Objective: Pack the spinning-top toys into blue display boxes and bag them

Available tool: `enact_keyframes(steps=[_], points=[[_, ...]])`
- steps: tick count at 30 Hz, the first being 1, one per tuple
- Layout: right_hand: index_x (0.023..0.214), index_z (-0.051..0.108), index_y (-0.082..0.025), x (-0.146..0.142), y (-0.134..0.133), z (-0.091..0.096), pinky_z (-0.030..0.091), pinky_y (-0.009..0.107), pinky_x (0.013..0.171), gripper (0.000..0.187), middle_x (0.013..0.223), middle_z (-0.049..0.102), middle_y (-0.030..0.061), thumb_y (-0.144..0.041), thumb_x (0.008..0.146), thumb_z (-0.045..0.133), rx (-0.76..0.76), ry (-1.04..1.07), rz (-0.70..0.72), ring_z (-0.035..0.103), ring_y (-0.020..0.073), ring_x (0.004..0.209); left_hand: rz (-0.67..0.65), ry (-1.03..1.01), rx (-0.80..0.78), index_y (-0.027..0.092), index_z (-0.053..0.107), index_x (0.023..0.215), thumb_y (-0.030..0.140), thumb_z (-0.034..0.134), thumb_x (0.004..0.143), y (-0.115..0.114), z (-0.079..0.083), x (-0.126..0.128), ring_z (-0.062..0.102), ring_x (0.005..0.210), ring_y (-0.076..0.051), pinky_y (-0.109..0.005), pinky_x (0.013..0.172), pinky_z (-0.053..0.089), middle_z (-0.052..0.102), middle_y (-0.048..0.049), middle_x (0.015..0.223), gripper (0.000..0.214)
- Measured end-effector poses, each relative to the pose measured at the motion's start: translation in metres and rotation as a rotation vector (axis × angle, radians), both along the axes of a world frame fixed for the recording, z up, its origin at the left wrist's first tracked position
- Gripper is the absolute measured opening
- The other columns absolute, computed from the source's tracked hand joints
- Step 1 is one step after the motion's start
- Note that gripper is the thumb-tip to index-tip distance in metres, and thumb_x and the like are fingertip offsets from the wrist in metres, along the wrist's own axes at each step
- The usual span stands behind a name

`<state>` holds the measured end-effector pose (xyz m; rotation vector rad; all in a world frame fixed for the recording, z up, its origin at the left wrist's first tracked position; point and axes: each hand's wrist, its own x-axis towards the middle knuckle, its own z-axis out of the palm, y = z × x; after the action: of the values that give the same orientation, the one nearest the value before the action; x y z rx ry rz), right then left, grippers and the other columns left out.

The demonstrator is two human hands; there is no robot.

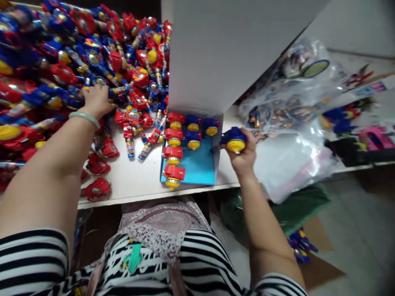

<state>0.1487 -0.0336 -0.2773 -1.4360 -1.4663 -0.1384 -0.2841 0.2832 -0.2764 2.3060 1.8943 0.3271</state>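
Observation:
My right hand [243,152] is closed around a blue toy spinning top [235,137] with a yellow tip, held just right of an open display box [217,164]. Inside the box, red spinning tops [173,154] form a column on the left, and blue ones [193,139] stand beside them towards the back. Bare light-blue floor shows at the box's front right. My left hand [98,100] reaches into a large pile of red and blue tops [92,57], thumb and fingers apart, touching the toys. Its fingertips are partly lost among them.
The box's tall white lid [234,53] stands up behind it. Clear plastic bags [286,102] with small items lie to the right, near a pink object [375,137]. Loose red tops [98,188] lie by the white table's front edge [129,199]. A green bag [299,207] and cardboard [321,267] are below.

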Motion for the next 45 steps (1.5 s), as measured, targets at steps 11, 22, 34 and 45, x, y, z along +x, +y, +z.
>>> enact_keyframes(steps=[11, 22, 34, 45], points=[[0.133, 0.058, -0.023, 0.002, 0.015, -0.046, 0.051, 0.05, 0.106, 0.048, 0.124, 0.067, 0.0124, -0.036, 0.087, 0.057, -0.335, -0.134, 0.226, 0.064, 0.0272, 0.114, 0.116, -0.321, 0.212, 0.021, 0.063, 0.127, 0.045, 0.069, 0.069, -0.063, 0.06, -0.007, 0.06, 0.112, -0.022, -0.043, 0.111, 0.049, 0.065, -0.001, 0.127, 0.063], [0.151, 0.044, -0.026, -0.068, -0.025, 0.098, 0.042, 0.058, 0.116, 0.08, 0.15, 0.05, 0.0138, -0.061, 0.084, 0.07, -0.318, -0.268, 0.318, 0.047, 0.037, 0.14, -0.715, -0.489, -0.041, 0.021, 0.065, 0.1, 0.038, 0.077, 0.071, -0.227, 0.166, 0.087, 0.056, 0.07, -0.011, -0.027, 0.062, 0.045, 0.061, 0.0011, 0.084, 0.036], [0.138, 0.049, -0.029, -0.067, -0.033, -0.021, 0.059, 0.046, 0.1, 0.061, 0.128, 0.064, 0.009, -0.044, 0.083, 0.074, -0.037, 0.027, 0.191, 0.068, 0.0259, 0.115, -0.153, -0.686, 0.172, 0.025, 0.064, 0.081, 0.052, 0.078, 0.078, -0.086, 0.067, 0.034, 0.065, 0.092, -0.02, -0.041, 0.093, 0.055, 0.065, 0.001, 0.082, 0.031], [0.125, 0.056, -0.027, -0.066, -0.02, -0.06, 0.065, 0.043, 0.085, 0.048, 0.112, 0.07, 0.0088, -0.031, 0.079, 0.07, -0.14, -0.062, 0.225, 0.073, 0.026, 0.101, -0.047, -0.395, 0.022, 0.017, 0.071, 0.094, 0.013, 0.065, 0.079, -0.027, 0.012, -0.004, 0.062, 0.113, -0.027, -0.039, 0.104, 0.046, 0.071, -0.0103, 0.107, 0.016]])
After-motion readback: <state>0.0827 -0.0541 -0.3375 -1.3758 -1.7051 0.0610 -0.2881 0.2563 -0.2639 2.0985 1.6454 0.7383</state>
